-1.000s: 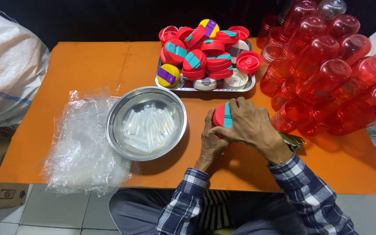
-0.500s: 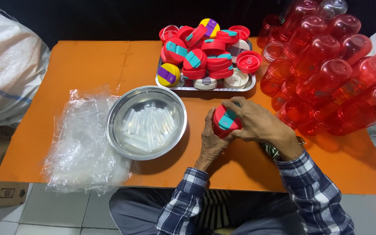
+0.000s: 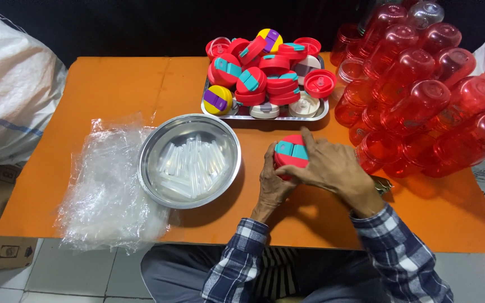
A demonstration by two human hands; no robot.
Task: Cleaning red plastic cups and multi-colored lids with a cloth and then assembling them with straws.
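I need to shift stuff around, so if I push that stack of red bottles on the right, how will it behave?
The red bottles lie on their sides in a loose pile, so they would probably roll and scatter. They look like thin clear plastic, likely light, easy to knock off the orange table.

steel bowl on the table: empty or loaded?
Loaded. The steel bowl holds a loose layer of clear plastic tubes across its bottom, well below the rim. It stands upright on the orange table.

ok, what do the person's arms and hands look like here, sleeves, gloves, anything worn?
Both hands are bare, no gloves: left hand, right hand. Both arms wear long sleeves in a plaid of dark blue, white and grey, the left sleeve and the right sleeve, with cuffs reaching the wrists. A dark band, possibly a watch, sits at the right wrist; too small to be sure.
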